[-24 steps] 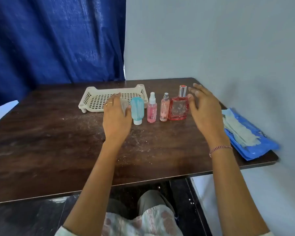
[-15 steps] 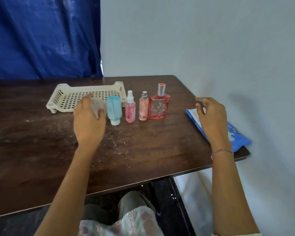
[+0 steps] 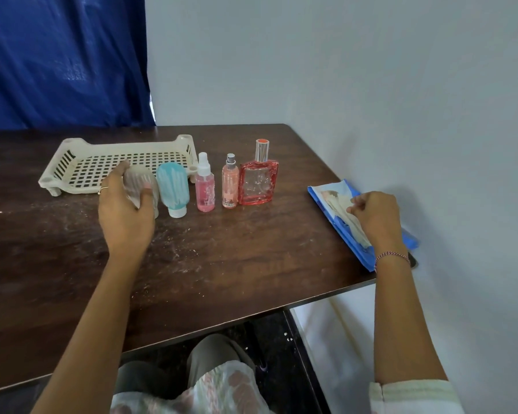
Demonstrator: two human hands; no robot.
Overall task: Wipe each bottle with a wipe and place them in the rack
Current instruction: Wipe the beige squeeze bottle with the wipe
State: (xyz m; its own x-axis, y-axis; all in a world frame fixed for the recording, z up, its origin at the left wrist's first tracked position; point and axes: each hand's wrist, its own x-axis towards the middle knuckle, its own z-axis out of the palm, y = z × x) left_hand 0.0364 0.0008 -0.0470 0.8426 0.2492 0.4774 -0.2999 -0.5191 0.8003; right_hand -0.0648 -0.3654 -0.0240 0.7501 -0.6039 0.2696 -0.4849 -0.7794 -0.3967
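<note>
Just before the front right corner of the rack (image 3: pixel 126 144), your left hand (image 3: pixel 123 210) wraps the clear bottle (image 3: pixel 138 183), seemingly tilted. Well right of the rack, at the edge of the table (image 3: pixel 237 264), your right hand (image 3: pixel 377 216) pinches a wipe (image 3: pixel 338 204) on the blue pack (image 3: pixel 352 249). Broad table surface spreads before the rack.

Soft even daylight, slightly blurry, perhaps edge-warped.

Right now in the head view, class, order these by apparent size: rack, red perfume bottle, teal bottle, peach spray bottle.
1. rack, clearly largest.
2. red perfume bottle.
3. teal bottle, only slightly smaller, nearly alike.
4. peach spray bottle, slimmest.
</note>
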